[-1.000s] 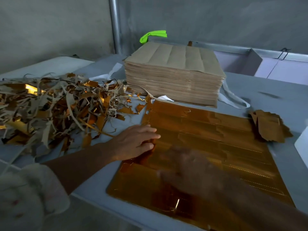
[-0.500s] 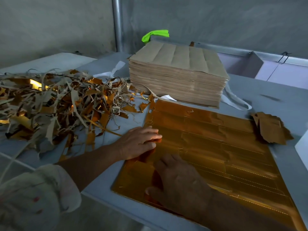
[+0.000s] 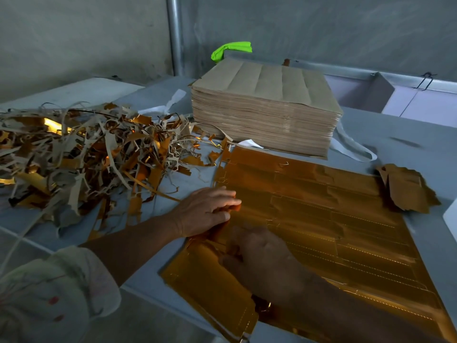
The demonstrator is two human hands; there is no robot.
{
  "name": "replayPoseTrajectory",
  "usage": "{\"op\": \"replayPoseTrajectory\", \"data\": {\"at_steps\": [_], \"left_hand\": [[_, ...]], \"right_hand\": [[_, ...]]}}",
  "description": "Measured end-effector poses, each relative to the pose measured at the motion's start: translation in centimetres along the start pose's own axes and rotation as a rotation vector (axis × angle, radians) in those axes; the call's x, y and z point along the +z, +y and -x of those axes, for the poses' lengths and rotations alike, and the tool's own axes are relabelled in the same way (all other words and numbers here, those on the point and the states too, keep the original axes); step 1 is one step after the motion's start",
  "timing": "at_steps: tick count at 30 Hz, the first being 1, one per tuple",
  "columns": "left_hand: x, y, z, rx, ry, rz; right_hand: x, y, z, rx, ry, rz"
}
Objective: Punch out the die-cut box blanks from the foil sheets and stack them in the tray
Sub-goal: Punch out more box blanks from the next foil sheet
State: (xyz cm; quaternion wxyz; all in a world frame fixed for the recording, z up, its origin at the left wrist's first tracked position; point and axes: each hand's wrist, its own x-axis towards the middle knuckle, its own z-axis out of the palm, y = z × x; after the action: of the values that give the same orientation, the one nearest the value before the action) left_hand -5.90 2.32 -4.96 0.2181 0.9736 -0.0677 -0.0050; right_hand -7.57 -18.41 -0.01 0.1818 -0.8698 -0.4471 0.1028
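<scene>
the gold foil sheet (image 3: 321,219) lies flat on the table (image 3: 395,134), its near-left corner buckled up at the table's edge, its die-cut blanks seemingly not yet separated. the left hand (image 3: 205,211) rests on the sheet's 9 o'clock edge, fingers straight and spread, pinning it. the right hand (image 3: 262,258) sits just nearer, at 7 o'clock on the sheet, fingers bent onto the foil; i cannot tell whether its grip is clamped on a blank or only pressing. the step looks like loosening the first blank from its frame; next it likely calls for a firm push along the cut line while the left hand holds the waste down. a scrap pile (image 3: 86,157) lies at 9 o'clock, a brown sheet stack (image 3: 264,107) at 12, a small heap of gold pieces (image 3: 408,189) at 3. since a second ago the right hand has settled from a blur, and the near corner has buckled more; the left hand has not moved.
</scene>
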Motion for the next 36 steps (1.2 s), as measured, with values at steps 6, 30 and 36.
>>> {"op": "replayPoseTrajectory", "data": {"at_steps": [6,30,36], "left_hand": [[0.4,0.0,0.4,0.048,0.021,-0.09],[0.9,-0.4,0.5,0.07,0.044,-0.177],[1.0,-0.4,0.3,0.051,0.03,-0.178]], "right_hand": [[0.2,0.7,-1.1,0.092,-0.093,-0.154],[-5.6,8.7,-1.0,0.429,0.026,-1.01],[-5.0,11.6,-1.1,0.575,0.236,-1.114]]}}
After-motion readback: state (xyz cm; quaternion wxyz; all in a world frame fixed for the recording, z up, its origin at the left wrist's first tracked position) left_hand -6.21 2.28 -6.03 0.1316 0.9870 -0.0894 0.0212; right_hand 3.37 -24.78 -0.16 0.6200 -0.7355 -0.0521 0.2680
